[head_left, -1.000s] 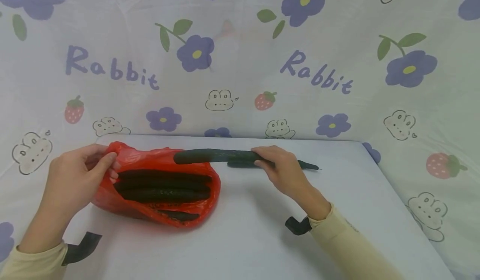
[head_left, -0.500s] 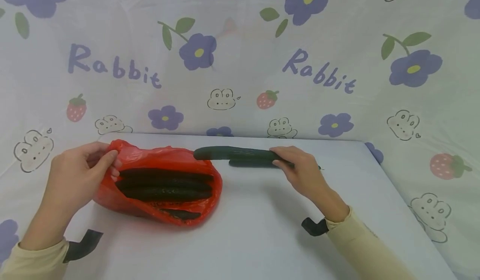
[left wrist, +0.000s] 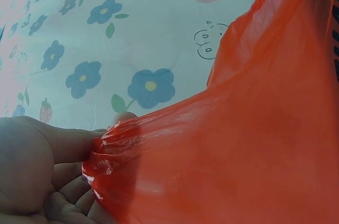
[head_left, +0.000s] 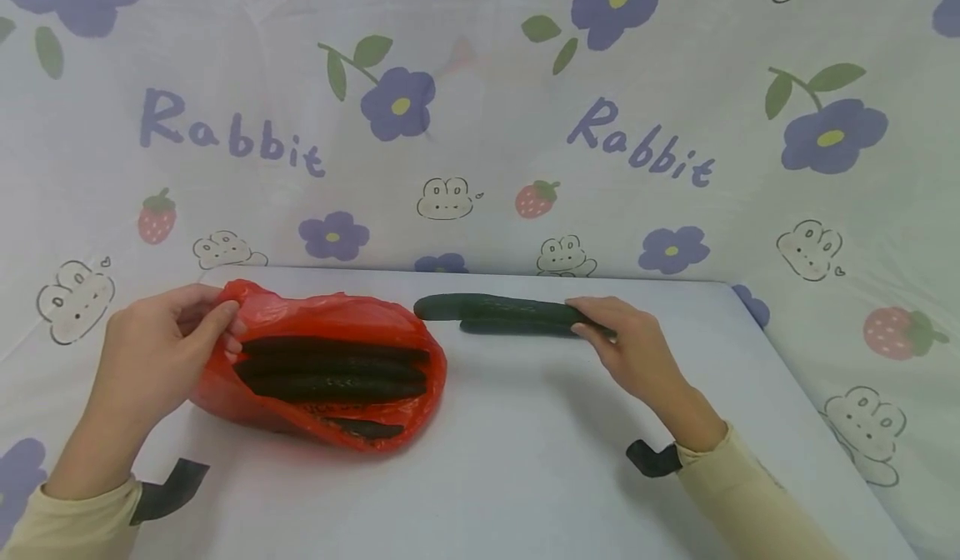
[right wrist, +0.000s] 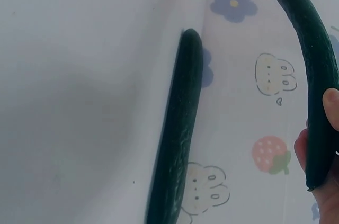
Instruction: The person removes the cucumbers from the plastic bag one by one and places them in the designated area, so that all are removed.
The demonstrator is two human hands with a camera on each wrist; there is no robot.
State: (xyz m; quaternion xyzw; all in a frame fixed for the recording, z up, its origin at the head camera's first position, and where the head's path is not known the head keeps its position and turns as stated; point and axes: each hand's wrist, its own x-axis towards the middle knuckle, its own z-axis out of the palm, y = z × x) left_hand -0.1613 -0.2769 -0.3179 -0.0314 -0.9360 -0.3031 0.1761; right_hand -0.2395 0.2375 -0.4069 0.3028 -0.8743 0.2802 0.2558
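Note:
My left hand pinches the gathered edge of a red plastic bag between thumb and fingers, holding its mouth up. Inside the bag lie several dark green cucumbers. To the right, my right hand grips one end of a long cucumber, held level above the table. Behind and below it, a second cucumber lies on the table, partly covered from the head view. The left wrist view shows the bag's film stretched from the pinched corner.
A white table carries everything, its far edge against a white cloth backdrop printed with flowers, rabbits and strawberries. Each forearm has a dark wrist mount that sticks out inward over the table.
My right hand has moved right with its cucumber, from over the bag to above the cucumber on the table. The left hand still holds the bag in the same spot.

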